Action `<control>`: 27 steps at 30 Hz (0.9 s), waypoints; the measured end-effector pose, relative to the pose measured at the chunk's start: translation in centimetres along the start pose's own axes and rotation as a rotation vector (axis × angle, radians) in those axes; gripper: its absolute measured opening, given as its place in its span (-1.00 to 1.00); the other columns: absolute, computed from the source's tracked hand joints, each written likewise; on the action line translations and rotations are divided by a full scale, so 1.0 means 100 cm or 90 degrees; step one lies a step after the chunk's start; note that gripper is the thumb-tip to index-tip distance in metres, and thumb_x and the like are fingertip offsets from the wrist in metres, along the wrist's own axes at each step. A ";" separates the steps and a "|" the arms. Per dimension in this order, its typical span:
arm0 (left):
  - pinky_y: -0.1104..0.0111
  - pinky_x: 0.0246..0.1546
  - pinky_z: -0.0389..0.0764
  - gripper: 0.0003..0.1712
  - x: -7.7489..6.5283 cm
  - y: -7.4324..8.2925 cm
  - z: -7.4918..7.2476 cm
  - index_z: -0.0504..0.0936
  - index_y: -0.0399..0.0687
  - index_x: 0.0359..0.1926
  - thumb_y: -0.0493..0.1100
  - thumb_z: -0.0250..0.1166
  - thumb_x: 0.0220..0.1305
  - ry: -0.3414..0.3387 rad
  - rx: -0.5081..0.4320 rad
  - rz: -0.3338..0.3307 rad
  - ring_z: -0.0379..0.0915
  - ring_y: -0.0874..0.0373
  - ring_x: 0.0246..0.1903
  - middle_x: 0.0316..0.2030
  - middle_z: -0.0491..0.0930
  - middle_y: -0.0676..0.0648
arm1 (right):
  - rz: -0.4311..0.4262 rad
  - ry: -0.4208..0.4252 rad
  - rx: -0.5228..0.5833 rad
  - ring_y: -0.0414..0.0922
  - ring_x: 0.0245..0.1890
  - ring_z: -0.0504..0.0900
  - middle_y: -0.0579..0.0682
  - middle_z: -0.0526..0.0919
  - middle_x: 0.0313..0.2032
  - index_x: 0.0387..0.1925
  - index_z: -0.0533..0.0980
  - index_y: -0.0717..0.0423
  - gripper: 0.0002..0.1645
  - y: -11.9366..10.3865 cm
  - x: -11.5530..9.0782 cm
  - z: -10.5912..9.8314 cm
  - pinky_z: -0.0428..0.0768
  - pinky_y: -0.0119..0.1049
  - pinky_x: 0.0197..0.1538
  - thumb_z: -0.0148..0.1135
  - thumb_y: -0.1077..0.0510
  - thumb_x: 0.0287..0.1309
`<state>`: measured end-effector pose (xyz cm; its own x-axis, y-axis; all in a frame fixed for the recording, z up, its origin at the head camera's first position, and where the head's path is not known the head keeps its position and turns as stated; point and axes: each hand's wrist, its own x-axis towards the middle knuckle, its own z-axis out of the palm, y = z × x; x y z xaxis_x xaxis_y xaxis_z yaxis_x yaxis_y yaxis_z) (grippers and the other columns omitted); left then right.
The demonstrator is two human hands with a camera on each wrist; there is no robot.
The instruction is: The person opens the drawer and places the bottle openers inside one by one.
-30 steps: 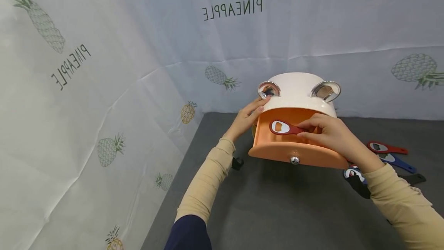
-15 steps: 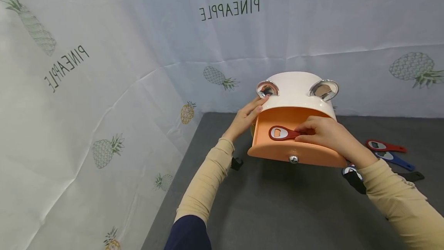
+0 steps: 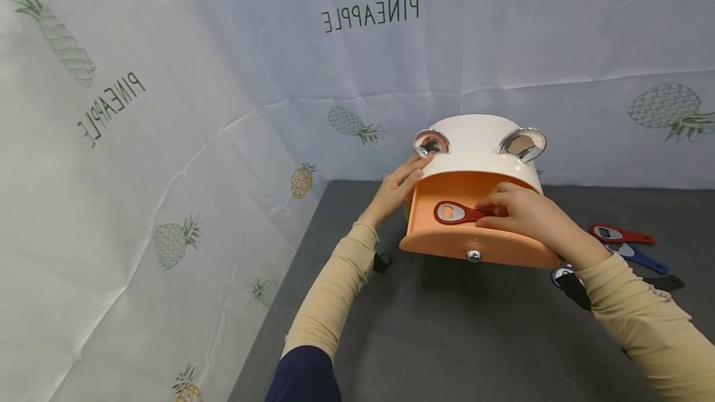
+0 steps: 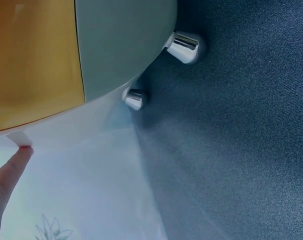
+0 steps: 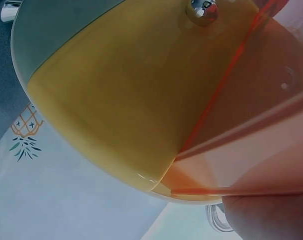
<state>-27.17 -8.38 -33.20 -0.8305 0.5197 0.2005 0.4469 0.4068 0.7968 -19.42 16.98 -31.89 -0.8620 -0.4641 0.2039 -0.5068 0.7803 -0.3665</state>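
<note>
My right hand (image 3: 522, 213) reaches into the pulled-out orange drawer (image 3: 436, 245) and pinches a red bottle opener (image 3: 468, 215) by its handle. The opener's oval metal head points left, low over the drawer floor; whether it touches the floor, I cannot tell. The drawer belongs to a white rounded box (image 3: 480, 144) with two shiny chrome ears. My left hand (image 3: 393, 193) rests its extended fingers on the box's left side, just under the left ear. In the left wrist view, a fingertip (image 4: 24, 152) touches the white shell. The right wrist view does not show the opener.
To the right on the grey table lie a red bottle opener (image 3: 637, 238), a blue one (image 3: 645, 261) and a black handle (image 3: 667, 282). A blue-rimmed opener (image 3: 560, 273) is partly hidden near the right sleeve. Pineapple-print cloth (image 3: 251, 116) closes the back and left.
Over the past second my right hand has lowered the red bottle opener toward the drawer floor, and its head lies flatter. In the last half second hardly anything moved. My left hand stayed put.
</note>
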 end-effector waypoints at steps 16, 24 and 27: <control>0.02 0.38 0.16 -0.51 0.003 -0.008 0.003 0.18 0.44 0.37 0.10 -0.12 0.45 0.011 -0.005 0.004 -0.10 0.23 0.44 0.44 0.04 0.16 | 0.062 0.043 0.099 -0.25 -0.32 0.49 -0.07 0.62 -0.27 -0.09 0.61 0.03 -0.62 -0.001 -0.010 -0.009 0.51 -0.35 -0.30 0.33 -0.04 0.07; 0.03 0.38 0.16 -0.54 0.014 -0.035 0.009 0.19 0.65 0.30 0.21 -0.13 0.41 0.034 -0.010 0.021 -0.09 0.31 0.43 0.41 0.05 0.28 | 0.085 0.122 0.145 -0.44 -0.35 0.37 -0.16 0.62 -0.27 -0.09 0.60 -0.11 -0.70 0.009 -0.027 -0.010 0.41 -0.50 -0.35 0.27 -0.04 0.13; 0.04 0.39 0.15 -0.54 0.014 -0.035 0.009 0.20 0.62 0.31 0.19 -0.12 0.42 0.031 -0.013 0.023 -0.09 0.32 0.43 0.41 0.05 0.27 | 0.098 0.164 0.182 -0.46 -0.31 0.37 -0.25 0.59 -0.27 -0.09 0.60 -0.12 -0.73 0.016 -0.038 -0.010 0.37 -0.60 -0.32 0.27 0.03 0.14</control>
<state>-29.58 -8.41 -36.27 -0.8297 0.4959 0.2564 0.4703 0.3734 0.7996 -16.99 20.37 -32.32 -0.9203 -0.2031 0.3344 -0.3799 0.6680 -0.6399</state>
